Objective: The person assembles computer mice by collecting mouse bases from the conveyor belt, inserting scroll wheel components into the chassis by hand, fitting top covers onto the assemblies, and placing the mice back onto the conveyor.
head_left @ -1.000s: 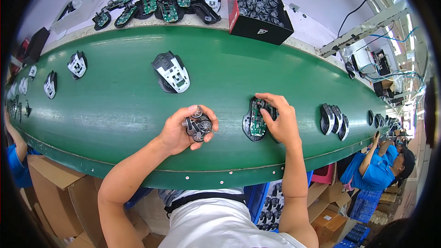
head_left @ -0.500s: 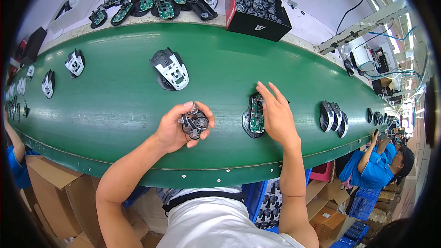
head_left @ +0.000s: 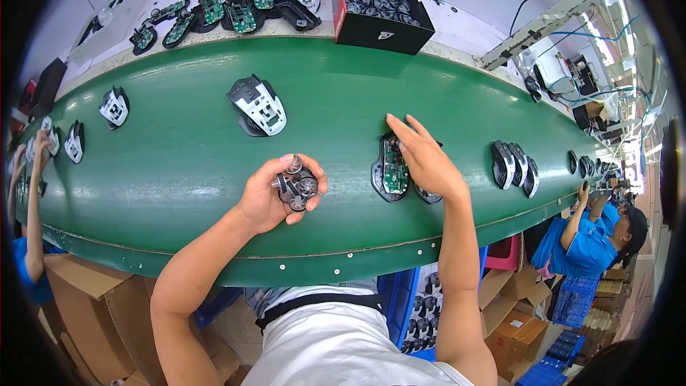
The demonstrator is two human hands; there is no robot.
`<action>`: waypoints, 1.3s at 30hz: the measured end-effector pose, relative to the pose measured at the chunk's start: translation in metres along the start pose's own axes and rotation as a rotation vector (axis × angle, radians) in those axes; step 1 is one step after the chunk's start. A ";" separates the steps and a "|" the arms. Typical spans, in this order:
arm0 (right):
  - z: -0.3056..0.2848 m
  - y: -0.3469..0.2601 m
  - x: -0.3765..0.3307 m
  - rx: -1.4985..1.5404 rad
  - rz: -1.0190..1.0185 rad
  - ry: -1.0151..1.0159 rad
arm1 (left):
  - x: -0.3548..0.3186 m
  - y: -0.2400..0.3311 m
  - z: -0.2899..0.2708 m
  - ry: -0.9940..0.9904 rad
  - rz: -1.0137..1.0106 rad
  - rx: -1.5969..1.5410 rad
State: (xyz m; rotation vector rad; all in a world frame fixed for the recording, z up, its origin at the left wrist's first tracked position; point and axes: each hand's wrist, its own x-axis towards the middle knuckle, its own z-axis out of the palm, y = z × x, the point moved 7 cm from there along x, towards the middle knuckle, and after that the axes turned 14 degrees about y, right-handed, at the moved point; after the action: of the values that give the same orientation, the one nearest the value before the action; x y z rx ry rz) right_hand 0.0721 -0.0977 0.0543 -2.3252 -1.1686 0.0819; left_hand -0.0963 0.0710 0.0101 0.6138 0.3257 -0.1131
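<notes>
My left hand [head_left: 268, 196] is closed around several small clear-and-black scroll wheels [head_left: 306, 187], its palm turned up over the green belt [head_left: 179, 171]. One wheel sits between the thumb and fingertips. My right hand [head_left: 429, 162] has its fingers stretched out, palm down, at the right edge of a mouse base [head_left: 392, 169] with a green circuit board. Under that palm a second dark part [head_left: 429, 196] shows only in part. Farther off on the belt lies a black-and-white mouse shell [head_left: 259, 106].
An open box of scroll wheels [head_left: 384, 36] stands on the far ledge, beside a pile of circuit-board bases [head_left: 243, 16]. Several mouse shells [head_left: 514, 164] lie to the right. Co-workers are at the left and right; one's hand [head_left: 44, 141] reaches over white parts.
My right hand has tilted further left beside the circuit-board base, uncovering part of the dark piece beneath it. My left hand keeps the scroll wheels. A co-worker's arms have come in at the far left.
</notes>
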 end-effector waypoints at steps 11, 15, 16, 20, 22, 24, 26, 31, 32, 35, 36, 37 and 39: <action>-0.005 -0.015 0.008 0.200 -0.097 0.070 | -0.004 0.001 -0.001 0.015 0.002 -0.003; -0.028 -0.012 0.029 0.203 -0.039 0.417 | 0.000 -0.003 0.001 0.022 -0.023 0.032; -0.028 -0.013 0.039 0.177 -0.036 0.424 | -0.003 -0.002 -0.002 0.040 -0.018 0.024; -0.008 -0.014 0.065 0.026 -0.078 0.434 | -0.005 0.004 -0.007 0.025 -0.003 -0.017; 0.014 -0.010 0.068 -0.064 -0.098 0.410 | -0.005 0.004 -0.007 0.024 0.000 -0.018; 0.015 0.004 0.065 -0.108 -0.059 0.432 | -0.003 0.004 -0.004 0.027 0.000 -0.025; 0.016 0.006 0.064 -0.176 -0.011 0.464 | -0.006 0.006 0.000 -0.006 -0.013 -0.015; 0.034 0.013 0.087 -0.357 -0.049 0.406 | -0.008 0.007 -0.006 0.003 -0.014 -0.014; 0.032 0.018 0.091 -0.258 -0.040 0.422 | -0.007 0.006 -0.005 -0.002 -0.015 -0.016; 0.016 0.025 0.095 -0.122 -0.058 0.529 | -0.007 0.004 -0.002 -0.006 -0.020 -0.019; 0.007 0.029 0.095 -0.104 -0.057 0.564 | -0.006 0.004 0.000 -0.018 -0.022 -0.020; -0.003 0.030 0.096 -0.046 -0.060 0.573 | -0.006 0.004 0.002 -0.029 -0.026 -0.022; -0.021 0.011 0.093 0.008 -0.081 0.655 | -0.011 0.006 -0.003 -0.013 -0.021 -0.028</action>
State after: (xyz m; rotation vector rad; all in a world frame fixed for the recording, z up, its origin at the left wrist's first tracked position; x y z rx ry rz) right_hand 0.1446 -0.0414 0.0838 -2.0434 -0.9083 -0.6512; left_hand -0.1066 0.0774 0.0146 0.5820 0.3209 -0.1328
